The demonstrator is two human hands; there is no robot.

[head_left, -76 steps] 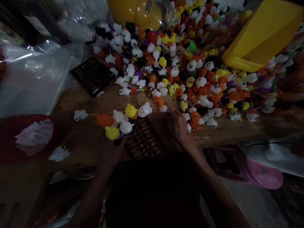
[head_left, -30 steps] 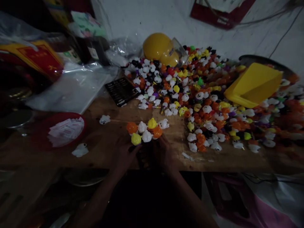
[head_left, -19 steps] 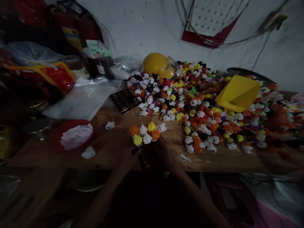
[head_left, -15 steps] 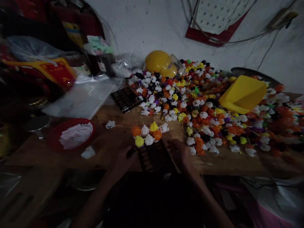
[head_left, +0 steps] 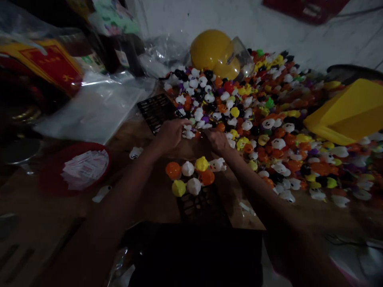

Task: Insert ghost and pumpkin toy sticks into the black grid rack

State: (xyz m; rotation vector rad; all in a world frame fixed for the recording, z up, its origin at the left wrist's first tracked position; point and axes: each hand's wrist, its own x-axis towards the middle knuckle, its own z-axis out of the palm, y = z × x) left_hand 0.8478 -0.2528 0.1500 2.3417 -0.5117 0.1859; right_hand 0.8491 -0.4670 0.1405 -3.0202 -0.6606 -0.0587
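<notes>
At the near edge of the toy pile, my left hand (head_left: 170, 135) has its fingers curled down around a small white toy figure (head_left: 188, 133). My right hand (head_left: 217, 141) is opposite, its fingers bent together beside another white figure (head_left: 206, 125); whether anything is between them is hidden. Between my forearms lies a black grid tray (head_left: 203, 207). Orange, white and yellow toy heads stand in rows at its far end, among them an orange one (head_left: 173, 170) and a yellow one (head_left: 178, 188). A white figure with a spotted face (head_left: 218, 164) lies beside them.
A large heap of small toys (head_left: 278, 143) fills the right, with a yellow scoop (head_left: 344, 113) on it. A second black grid tray (head_left: 155, 112) lies behind my left hand. Left are clear plastic bags (head_left: 98, 103) and a red bowl (head_left: 49, 171) of paper slips. A yellow rounded object (head_left: 211, 52) stands behind.
Both hands have moved forward from the sides of the near tray to the edge of the toy pile. The camera view has tilted down and come closer.
</notes>
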